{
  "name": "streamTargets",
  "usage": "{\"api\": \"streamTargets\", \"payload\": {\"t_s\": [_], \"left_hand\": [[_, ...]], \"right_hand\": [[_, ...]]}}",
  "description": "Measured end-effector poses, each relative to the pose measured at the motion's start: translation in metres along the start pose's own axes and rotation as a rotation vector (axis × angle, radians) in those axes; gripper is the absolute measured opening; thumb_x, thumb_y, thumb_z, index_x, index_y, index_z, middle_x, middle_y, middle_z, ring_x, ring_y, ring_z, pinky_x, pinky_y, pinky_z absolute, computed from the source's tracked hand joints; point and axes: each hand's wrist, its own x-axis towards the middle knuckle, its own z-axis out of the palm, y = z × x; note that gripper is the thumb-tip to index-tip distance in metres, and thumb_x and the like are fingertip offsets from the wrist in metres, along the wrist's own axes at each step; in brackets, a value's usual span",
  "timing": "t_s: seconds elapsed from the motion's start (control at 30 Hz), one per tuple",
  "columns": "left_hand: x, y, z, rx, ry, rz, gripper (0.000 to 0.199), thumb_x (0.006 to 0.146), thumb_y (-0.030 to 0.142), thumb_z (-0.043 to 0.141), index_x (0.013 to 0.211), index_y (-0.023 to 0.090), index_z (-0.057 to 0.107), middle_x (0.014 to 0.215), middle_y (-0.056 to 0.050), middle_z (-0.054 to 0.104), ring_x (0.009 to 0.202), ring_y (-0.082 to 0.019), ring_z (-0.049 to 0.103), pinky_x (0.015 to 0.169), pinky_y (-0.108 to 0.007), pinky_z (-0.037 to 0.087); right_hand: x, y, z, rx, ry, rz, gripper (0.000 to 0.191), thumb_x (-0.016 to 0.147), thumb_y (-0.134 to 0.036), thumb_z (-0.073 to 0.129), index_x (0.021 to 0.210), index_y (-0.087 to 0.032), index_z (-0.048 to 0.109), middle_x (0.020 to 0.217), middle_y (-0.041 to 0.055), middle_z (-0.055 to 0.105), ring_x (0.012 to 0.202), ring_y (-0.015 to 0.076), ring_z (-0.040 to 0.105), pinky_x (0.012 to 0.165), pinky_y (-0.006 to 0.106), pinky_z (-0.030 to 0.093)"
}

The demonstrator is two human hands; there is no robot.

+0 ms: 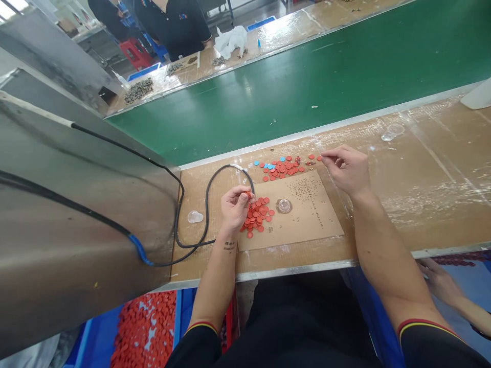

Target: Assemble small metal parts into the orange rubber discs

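Nearest to me, at the lower left, I see a blue bin [97, 335] with many red pieces [143, 327] in it, below the level of the bench [414, 204]. At the lower right, another person's hand [439, 281] shows under the bench edge, beyond the right forearm.

On the bench, my left hand [233, 209] pinches a red disc [247, 194] between thumb and fingers, just above a loose pile of red discs [256, 217] at the left side of a cardboard sheet [303, 227]. Left of that hand, I make out a looped black cable [207, 204] and clear plastic pieces [195, 216]. On the sheet sit a round clear dish [284, 206] and a scatter of tiny bits [304, 188].

Past the sheet's far edge lie more discs, mostly red with some blue discs [270, 166]. My right hand [351, 168] has thumb and forefinger drawn close at a single disc there; I cannot tell whether they grip it.

Farther off runs a green belt [291, 102], then a second bench carrying metal parts [138, 90] and a white bag [231, 41]; behind it is a person in a dark shirt [174, 25].
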Motion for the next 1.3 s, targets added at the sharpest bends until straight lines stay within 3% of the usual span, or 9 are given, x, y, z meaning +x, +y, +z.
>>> {"api": "streamTargets", "payload": {"t_s": [0.33, 0.7, 1.1, 1.3], "left_hand": [[0.001, 0.005, 0.004, -0.145, 0.012, 0.034, 0.05, 0.076, 0.064, 0.09, 0.08, 0.021, 0.066, 0.063, 0.004, 0.054, 0.054, -0.008, 0.05, 0.058, -0.025, 0.048], [0.0, 0.007, 0.007, -0.259, 0.087, -0.01, 0.044, 0.063, 0.049, 0.103, 0.084, 0.021, 0.076, 0.071, 0.002, 0.066, 0.06, -0.007, 0.058, 0.063, -0.021, 0.053], [0.001, 0.011, 0.008, -0.259, 0.114, -0.062, 0.047, 0.061, 0.057, 0.101, 0.078, 0.02, 0.077, 0.063, 0.003, 0.062, 0.054, -0.007, 0.055, 0.058, -0.022, 0.052], [0.001, 0.01, 0.008, -0.246, 0.116, -0.063, 0.048, 0.057, 0.05, 0.105, 0.083, 0.021, 0.077, 0.069, 0.002, 0.066, 0.059, -0.007, 0.06, 0.062, -0.021, 0.055]], "right_hand": [[0.0, 0.0, 0.0, -0.001, 0.007, -0.032, 0.012, 0.093, -0.031, 0.07, 0.089, -0.031, 0.081, 0.089, 0.0033, 0.081, 0.066, 0.0192, 0.068, 0.061, 0.038, 0.056], [0.0, 0.002, 0.003, 0.018, 0.044, -0.083, 0.011, 0.091, -0.026, 0.071, 0.088, -0.028, 0.081, 0.083, 0.0025, 0.08, 0.063, 0.0169, 0.066, 0.058, 0.033, 0.053], [-0.001, 0.002, 0.003, 0.005, 0.016, -0.063, 0.011, 0.092, -0.026, 0.071, 0.089, -0.027, 0.081, 0.084, 0.0031, 0.079, 0.063, 0.0162, 0.066, 0.059, 0.033, 0.053], [-0.001, 0.001, 0.002, 0.013, -0.001, -0.054, 0.01, 0.092, -0.028, 0.071, 0.09, -0.027, 0.081, 0.085, 0.0036, 0.079, 0.064, 0.0167, 0.066, 0.06, 0.033, 0.053]]}}
